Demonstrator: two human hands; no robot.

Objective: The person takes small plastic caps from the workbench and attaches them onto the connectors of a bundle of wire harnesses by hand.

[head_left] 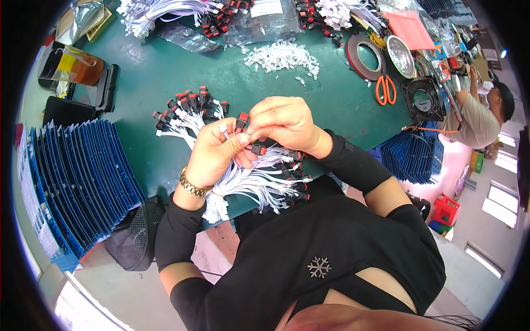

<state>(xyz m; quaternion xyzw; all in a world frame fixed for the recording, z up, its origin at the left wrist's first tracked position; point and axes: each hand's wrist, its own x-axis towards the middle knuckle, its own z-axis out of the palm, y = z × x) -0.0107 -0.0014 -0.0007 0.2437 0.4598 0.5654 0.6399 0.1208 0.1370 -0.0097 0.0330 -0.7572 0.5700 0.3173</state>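
Connector: the red-and-black connector (242,120) sits between the two hands, above the table (337,83).
Left hand: the left hand (214,146) has thumb and fingers closed on the connector, with a white plug (223,130) poking out between them.
Right hand: the right hand (284,124) brings thumb and forefinger tips together just beside the connector; anything pinched there is too small and hidden to tell.
Near bundle: the near bundle (248,179) of white leads lies under the hands, its connectors fanned to the right.
Left bundle: the left bundle (190,116) lies just beyond the left hand, connectors pointing away.
Clips: a heap of clear clips (281,58) waits farther out, apparently plenty left to use.
Far bundles: more leads (171,8) lie at the far edge.
Progress: seemingly mid-batch, one connector being handled; which bundle is finished, I cannot tell.
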